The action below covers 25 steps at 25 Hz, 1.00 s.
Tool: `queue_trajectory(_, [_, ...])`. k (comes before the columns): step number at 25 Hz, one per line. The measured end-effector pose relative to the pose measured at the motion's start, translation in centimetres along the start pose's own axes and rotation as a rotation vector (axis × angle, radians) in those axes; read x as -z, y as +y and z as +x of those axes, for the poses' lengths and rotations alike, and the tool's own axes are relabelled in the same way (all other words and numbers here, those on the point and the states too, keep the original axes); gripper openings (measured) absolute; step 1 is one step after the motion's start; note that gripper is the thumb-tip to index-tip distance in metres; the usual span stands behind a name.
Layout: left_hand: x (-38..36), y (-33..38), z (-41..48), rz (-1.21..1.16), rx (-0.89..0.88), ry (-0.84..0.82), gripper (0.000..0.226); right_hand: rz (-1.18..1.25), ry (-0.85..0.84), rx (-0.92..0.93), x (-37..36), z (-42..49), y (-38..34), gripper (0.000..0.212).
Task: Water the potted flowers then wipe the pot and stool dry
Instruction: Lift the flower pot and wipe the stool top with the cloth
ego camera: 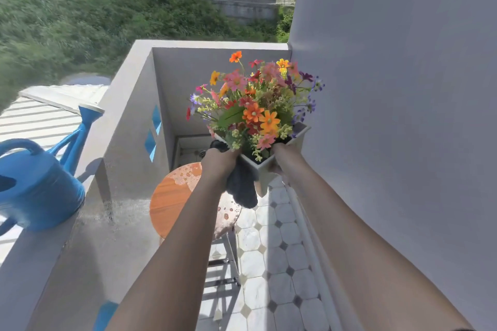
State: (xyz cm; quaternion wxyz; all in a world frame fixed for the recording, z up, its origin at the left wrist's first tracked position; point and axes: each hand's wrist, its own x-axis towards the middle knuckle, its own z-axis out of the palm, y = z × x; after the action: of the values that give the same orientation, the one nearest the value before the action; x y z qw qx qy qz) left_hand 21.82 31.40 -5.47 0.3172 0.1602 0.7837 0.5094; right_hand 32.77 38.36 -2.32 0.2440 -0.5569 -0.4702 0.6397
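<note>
A white square pot [262, 172] full of mixed orange, pink and purple flowers [258, 102] is lifted in the air above the stool. My left hand [219, 161] presses a dark cloth [242, 188] against the pot's left side, and the cloth hangs below it. My right hand [279, 161] grips the pot's right side from beneath. Under the pot stands a round orange wooden stool [169, 199] whose top shows water drops and a wet patch.
A blue watering can [35, 185] sits on the grey balcony ledge [88, 244] at the left, spout pointing away. A white wall [390, 115] closes the right side. The floor has pale octagonal tiles [279, 263]. Greenery and buildings lie beyond the parapet.
</note>
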Motion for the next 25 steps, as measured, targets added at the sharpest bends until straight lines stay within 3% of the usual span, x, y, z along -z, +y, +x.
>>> queue_trajectory(2, [-1.1,0.6,-0.4,-0.075,-0.033,-0.013,0.042,0.020,-0.009,0.026,1.2,1.1,-0.5,0.020])
queue_trajectory(6, [-0.8,0.0,-1.0,-0.302,0.000,-0.270,0.021,0.028,0.019,0.003,3.2,2.9,-1.5,0.021])
queue_trajectory(10, [1.0,-2.7,0.8,-0.189,-0.001,-0.305,0.016,-0.014,0.034,-0.056,3.5,4.1,-1.2,0.015])
queue_trajectory(13, [2.5,-5.5,5.5,0.180,-0.017,-0.255,0.002,-0.009,0.043,-0.083,2.7,5.1,-0.4,0.006])
queue_trajectory(16, [2.2,-10.3,9.8,0.807,-0.162,-0.099,0.027,-0.022,0.080,-0.127,1.2,6.6,1.4,0.015])
queue_trajectory(18, [1.5,-14.7,10.4,0.954,-0.168,-0.119,0.049,0.020,0.097,-0.164,-0.1,7.7,2.8,0.006])
queue_trajectory(20, [0.8,-19.2,9.6,1.118,-0.102,-0.265,0.063,0.087,0.098,-0.187,-1.3,8.2,4.1,0.007])
queue_trajectory(25, [0.6,-23.3,6.5,1.410,-0.366,-0.357,0.054,0.184,0.171,-0.179,-3.2,8.6,5.8,0.025])
